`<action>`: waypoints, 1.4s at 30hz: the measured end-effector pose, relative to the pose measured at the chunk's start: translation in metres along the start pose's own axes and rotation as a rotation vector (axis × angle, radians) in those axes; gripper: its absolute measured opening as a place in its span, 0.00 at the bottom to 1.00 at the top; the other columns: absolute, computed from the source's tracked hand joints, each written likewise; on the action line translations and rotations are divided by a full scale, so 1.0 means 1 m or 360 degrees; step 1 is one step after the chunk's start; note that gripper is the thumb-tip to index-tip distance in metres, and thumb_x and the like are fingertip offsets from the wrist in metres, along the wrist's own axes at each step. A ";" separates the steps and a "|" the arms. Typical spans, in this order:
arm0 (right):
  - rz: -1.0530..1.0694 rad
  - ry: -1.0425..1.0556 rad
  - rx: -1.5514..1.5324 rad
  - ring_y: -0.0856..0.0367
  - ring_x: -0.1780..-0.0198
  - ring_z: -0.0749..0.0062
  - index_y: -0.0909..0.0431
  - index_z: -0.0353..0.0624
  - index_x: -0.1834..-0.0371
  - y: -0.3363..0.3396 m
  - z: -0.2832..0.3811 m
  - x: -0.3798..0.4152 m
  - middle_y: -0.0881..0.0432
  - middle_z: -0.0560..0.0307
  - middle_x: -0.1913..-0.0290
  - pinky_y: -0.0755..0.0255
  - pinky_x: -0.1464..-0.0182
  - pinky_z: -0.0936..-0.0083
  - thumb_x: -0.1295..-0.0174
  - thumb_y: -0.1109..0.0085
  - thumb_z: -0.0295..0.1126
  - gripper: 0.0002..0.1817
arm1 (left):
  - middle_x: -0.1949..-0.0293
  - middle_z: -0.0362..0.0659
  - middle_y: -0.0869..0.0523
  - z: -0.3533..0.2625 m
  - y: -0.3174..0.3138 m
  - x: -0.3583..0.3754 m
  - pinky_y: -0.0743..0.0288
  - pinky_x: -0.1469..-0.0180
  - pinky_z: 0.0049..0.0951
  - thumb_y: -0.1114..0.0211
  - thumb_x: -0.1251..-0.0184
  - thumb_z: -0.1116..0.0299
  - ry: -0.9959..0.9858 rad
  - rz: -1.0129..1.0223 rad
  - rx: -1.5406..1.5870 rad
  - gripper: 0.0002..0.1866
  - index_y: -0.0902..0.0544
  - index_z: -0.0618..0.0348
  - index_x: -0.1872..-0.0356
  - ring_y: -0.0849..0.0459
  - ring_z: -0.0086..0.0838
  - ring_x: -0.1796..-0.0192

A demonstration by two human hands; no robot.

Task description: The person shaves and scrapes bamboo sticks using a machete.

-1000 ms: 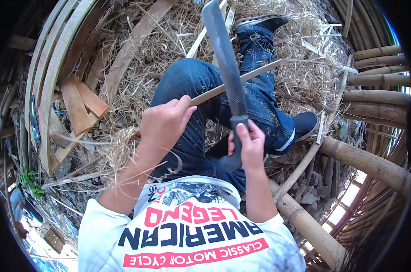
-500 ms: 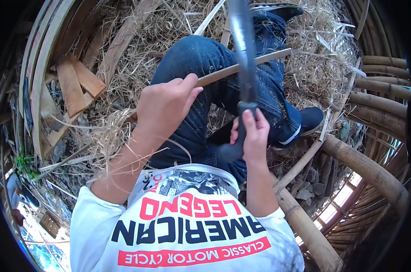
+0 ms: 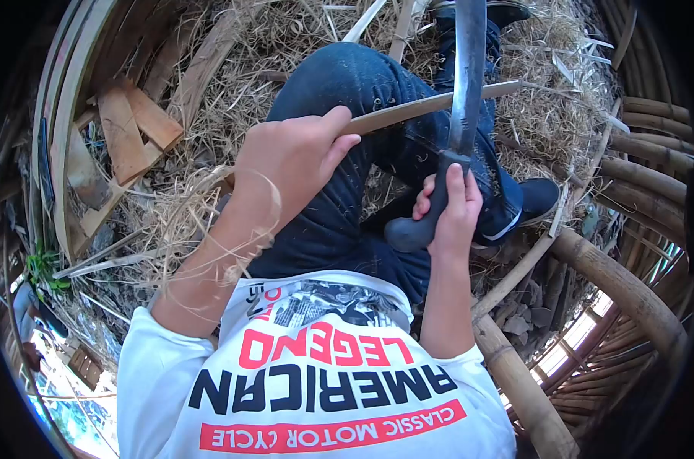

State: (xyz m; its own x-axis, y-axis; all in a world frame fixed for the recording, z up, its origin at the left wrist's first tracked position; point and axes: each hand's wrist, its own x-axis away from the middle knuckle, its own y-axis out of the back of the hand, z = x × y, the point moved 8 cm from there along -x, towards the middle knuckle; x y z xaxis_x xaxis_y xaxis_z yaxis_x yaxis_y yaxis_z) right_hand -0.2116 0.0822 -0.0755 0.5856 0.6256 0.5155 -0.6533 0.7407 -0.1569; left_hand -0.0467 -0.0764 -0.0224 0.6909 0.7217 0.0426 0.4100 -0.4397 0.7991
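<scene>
My left hand (image 3: 289, 157) is closed around a thin wooden strip (image 3: 408, 112), which slants up to the right over my bent legs. The dark handle of a large knife (image 3: 466, 84) is in the grip of my right hand (image 3: 455, 203). Its long blade points up and crosses the strip near the far end. Whether the blade touches the strip, I cannot tell. Curled shavings (image 3: 201, 222) hang around my left wrist and forearm.
Short wood blocks (image 3: 123, 141) lie at the left, beside long curved slats (image 3: 65, 130). Dry shavings cover the ground around my legs. Thick bamboo poles (image 3: 618, 275) stand at the right. Part of a person (image 3: 27, 310) shows at the far left edge.
The knife has moved right along the strip, toward its far end, with my right hand. My left hand and the strip have shifted slightly right in the view.
</scene>
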 end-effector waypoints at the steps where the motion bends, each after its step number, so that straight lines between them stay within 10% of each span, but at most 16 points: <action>1: -0.0027 -0.0019 -0.0013 0.26 0.81 0.80 0.26 0.38 0.55 -0.004 -0.004 0.003 0.22 0.57 0.74 0.30 0.81 0.81 0.24 0.46 0.39 0.13 | 0.77 0.47 0.18 0.001 -0.001 -0.001 0.27 0.72 0.42 0.35 0.30 0.54 0.0024 0.0018 -0.0021 0.14 0.22 0.53 0.64 0.16 0.46 0.72; 30: 0.0246 -0.0021 0.0226 0.25 0.81 0.80 0.25 0.37 0.50 -0.011 -0.011 0.023 0.22 0.57 0.73 0.31 0.80 0.81 0.24 0.47 0.42 0.16 | 0.77 0.46 0.18 0.001 -0.004 0.000 0.27 0.72 0.40 0.33 0.32 0.56 0.0006 -0.0087 -0.0083 0.12 0.19 0.52 0.62 0.16 0.45 0.73; 42: -0.0185 0.0095 0.0315 0.26 0.82 0.79 0.30 0.42 0.58 0.047 0.033 -0.012 0.24 0.57 0.75 0.29 0.83 0.80 0.23 0.49 0.45 0.16 | 0.75 0.49 0.18 0.008 -0.007 0.001 0.28 0.70 0.36 0.31 0.33 0.60 0.0052 -0.0066 0.0041 0.11 0.18 0.55 0.59 0.18 0.45 0.73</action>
State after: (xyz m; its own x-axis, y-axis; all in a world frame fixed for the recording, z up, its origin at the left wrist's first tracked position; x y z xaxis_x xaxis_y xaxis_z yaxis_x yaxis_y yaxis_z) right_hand -0.2654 0.1013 -0.0616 0.6860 0.5567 0.4685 -0.6576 0.7499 0.0717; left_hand -0.0437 -0.0770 -0.0326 0.6532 0.7566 0.0297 0.4536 -0.4224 0.7848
